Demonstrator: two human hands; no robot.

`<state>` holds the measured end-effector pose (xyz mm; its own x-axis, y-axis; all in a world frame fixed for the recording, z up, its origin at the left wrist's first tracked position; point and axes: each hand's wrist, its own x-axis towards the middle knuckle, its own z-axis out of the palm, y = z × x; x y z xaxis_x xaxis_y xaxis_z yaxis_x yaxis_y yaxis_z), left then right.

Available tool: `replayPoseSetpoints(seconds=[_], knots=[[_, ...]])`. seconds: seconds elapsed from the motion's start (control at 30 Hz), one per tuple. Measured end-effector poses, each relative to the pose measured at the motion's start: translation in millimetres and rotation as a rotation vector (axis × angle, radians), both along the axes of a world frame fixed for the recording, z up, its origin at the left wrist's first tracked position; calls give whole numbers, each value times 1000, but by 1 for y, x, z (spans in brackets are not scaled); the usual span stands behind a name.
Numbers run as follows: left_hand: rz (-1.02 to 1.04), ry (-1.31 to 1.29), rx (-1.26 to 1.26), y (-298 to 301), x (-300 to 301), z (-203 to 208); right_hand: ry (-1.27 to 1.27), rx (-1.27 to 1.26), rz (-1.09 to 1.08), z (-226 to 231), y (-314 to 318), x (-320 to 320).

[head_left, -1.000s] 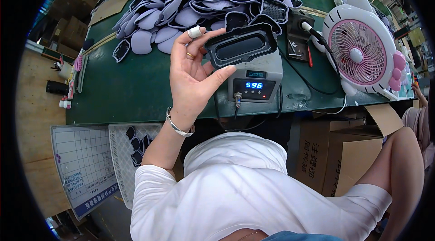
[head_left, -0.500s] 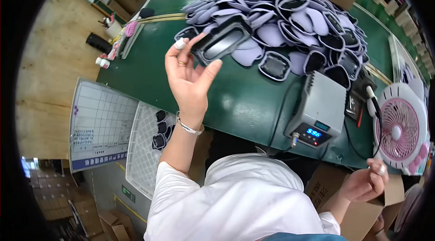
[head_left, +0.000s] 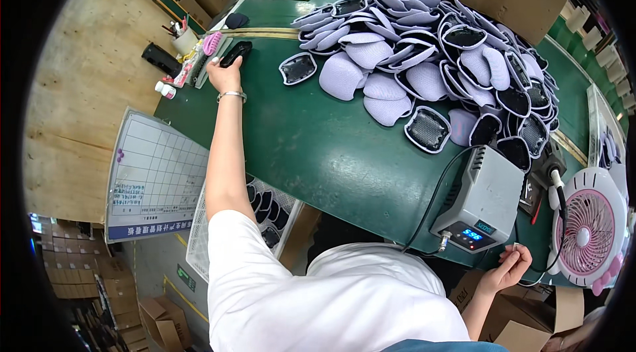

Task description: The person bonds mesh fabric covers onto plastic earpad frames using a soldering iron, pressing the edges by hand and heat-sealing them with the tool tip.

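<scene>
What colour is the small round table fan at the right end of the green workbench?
The small round table fan is pink and white, seen in the head view.

Left hand [head_left: 224,74] now outstretched, black piece [head_left: 235,53] on table [head_left: 318,153].

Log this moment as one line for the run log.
left hand: reaching far left, on black oval piece | right hand: at green table edge, below grey box with blue display | pile of lilac mesh pads: untouched

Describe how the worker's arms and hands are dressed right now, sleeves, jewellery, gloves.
Both arms are bare below short white sleeves of a white shirt. The left hand has a thin silver bracelet at the wrist. The right hand shows no glove, and no jewellery is visible on it.
</scene>
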<state>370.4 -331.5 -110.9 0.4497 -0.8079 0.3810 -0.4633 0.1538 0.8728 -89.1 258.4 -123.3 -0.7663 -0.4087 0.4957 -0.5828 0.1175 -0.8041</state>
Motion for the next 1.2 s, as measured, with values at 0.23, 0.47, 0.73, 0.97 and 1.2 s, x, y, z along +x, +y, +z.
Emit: replayPoseSetpoints(seconds=[0.23, 0.47, 0.73, 0.97, 1.2], knots=[[287, -290, 218, -11, -7, 9, -4, 30, -2, -3, 8, 1], [95, -378, -95, 25, -38, 26, -4, 6, -8, 0, 5, 5], [-578, -260, -385, 124, -195, 74, -35, -48, -8, 7, 4, 0], [-1125, -257, -456, 217, -307, 108, 19, -36, 56, 14, -3, -1], [-1435, -252, -435, 270, -368, 113, -522, -222, 201, 57, -31, -18]])
